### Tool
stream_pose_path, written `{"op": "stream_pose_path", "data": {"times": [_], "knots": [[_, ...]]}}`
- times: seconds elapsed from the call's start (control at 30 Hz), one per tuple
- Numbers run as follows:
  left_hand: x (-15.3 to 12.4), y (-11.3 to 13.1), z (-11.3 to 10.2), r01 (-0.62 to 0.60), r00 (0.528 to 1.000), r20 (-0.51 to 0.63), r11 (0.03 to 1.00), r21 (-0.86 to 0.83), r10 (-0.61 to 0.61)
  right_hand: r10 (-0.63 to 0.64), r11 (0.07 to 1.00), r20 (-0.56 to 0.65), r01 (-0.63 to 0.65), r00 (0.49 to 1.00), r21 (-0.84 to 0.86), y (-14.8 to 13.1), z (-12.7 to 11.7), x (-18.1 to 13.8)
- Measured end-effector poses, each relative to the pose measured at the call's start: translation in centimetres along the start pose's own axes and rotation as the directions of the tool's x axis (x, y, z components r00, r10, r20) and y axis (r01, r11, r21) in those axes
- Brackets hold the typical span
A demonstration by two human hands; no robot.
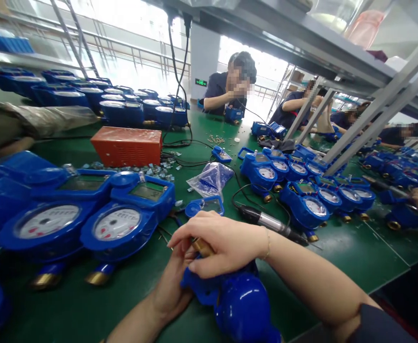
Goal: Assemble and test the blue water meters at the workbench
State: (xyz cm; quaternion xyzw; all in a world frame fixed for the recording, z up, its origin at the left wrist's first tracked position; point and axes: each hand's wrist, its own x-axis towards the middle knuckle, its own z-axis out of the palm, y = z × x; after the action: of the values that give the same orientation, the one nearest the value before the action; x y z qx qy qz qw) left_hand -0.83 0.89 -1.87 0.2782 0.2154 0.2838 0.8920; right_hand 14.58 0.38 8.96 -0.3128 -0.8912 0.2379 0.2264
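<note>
A blue water meter (244,305) lies on the table close to me, its rounded blue cover facing up. My left hand (175,281) is closed round its left end, the fingertips partly hidden behind the other hand. My right hand (219,243) reaches across from the right and curls over the same end, thumb against the blue housing. Between its thumb and fingers shows a brass-coloured part (204,247); whether it belongs to the meter I cannot tell. Just beyond the hands lies a blue cover frame (209,206) with a clear window.
Finished-looking meters (118,226) stand at left, more (307,205) at right. An electric screwdriver (266,221) with a cable lies beyond my right wrist. Behind are a plastic bag (212,178), an orange box (126,145) and scattered small parts. A metal shelf (302,38) overhangs. Co-workers sit further back.
</note>
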Motion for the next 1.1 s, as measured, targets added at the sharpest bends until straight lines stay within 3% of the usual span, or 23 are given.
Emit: {"op": "stream_pose_path", "data": {"times": [0.07,0.13,0.2,0.3,0.33,0.43,0.53,0.67,0.77,0.87,0.9,0.93,0.97,1.03,1.1], "knots": [[-0.2,0.1,-0.4,0.037,0.999,0.031,0.999,0.026,-0.038,-0.023,1.000,-0.070,0.022,0.997,-0.020,0.2,-0.3,-0.5],[-0.3,0.2,-0.7,0.042,0.996,0.074,0.998,0.057,-0.046,0.155,0.988,-0.246,-0.157,0.957,0.011,0.8,-0.5,-2.5],[-0.3,0.4,-0.7,0.069,0.991,0.109,0.994,0.090,-0.078,0.428,0.887,-0.440,-0.460,0.790,0.037,2.2,-0.3,-5.5],[-0.2,0.8,-0.6,0.119,0.981,0.137,0.987,0.113,-0.134,0.606,0.692,-0.552,-0.722,0.573,0.012,5.2,1.0,-10.1],[-0.1,0.9,-0.5,0.123,0.980,0.144,0.986,0.110,-0.138,0.643,0.628,-0.555,-0.778,0.528,-0.013,6.3,1.6,-11.2],[-0.1,0.9,-0.3,0.112,0.980,0.153,0.988,0.107,-0.128,0.704,0.504,-0.533,-0.859,0.470,-0.091,8.8,3.2,-13.3],[-0.2,0.7,-0.1,0.092,0.983,0.145,0.989,0.119,-0.109,0.709,0.481,-0.528,-0.868,0.468,-0.124,10.1,3.7,-13.6],[-0.3,0.5,0.0,0.075,0.989,0.117,0.990,0.117,-0.089,0.626,0.527,-0.632,-0.845,0.457,-0.089,9.9,2.2,-13.8],[-0.1,0.4,-0.2,0.072,0.986,0.140,0.992,0.106,-0.086,0.479,0.577,-0.793,-0.816,0.375,-0.037,7.7,-0.7,-14.4],[0.0,0.2,-0.5,0.059,0.986,0.150,0.993,0.103,-0.074,0.287,0.666,-0.932,-0.746,0.219,0.030,3.9,-4.3,-15.3],[0.1,0.1,-0.5,0.055,0.987,0.147,0.993,0.105,-0.070,0.200,0.729,-0.972,-0.682,0.125,0.062,2.5,-5.5,-15.5],[0.1,0.0,-0.5,0.052,0.987,0.143,0.993,0.108,-0.067,0.118,0.881,-0.989,-0.450,-0.092,0.147,1.1,-6.5,-15.7],[0.1,0.0,-0.5,0.050,0.988,0.139,0.993,0.110,-0.066,0.203,0.944,-0.961,-0.223,-0.185,0.243,-0.3,-7.2,-15.8],[0.1,0.0,-0.3,0.047,0.989,0.135,0.993,0.109,-0.062,0.361,0.932,-0.900,0.105,-0.244,0.346,-2.3,-7.9,-15.7],[0.1,0.0,-0.1,0.055,0.987,0.143,0.993,0.109,-0.071,0.401,0.915,-0.887,0.137,-0.227,0.379,-3.2,-7.4,-15.1]]}}
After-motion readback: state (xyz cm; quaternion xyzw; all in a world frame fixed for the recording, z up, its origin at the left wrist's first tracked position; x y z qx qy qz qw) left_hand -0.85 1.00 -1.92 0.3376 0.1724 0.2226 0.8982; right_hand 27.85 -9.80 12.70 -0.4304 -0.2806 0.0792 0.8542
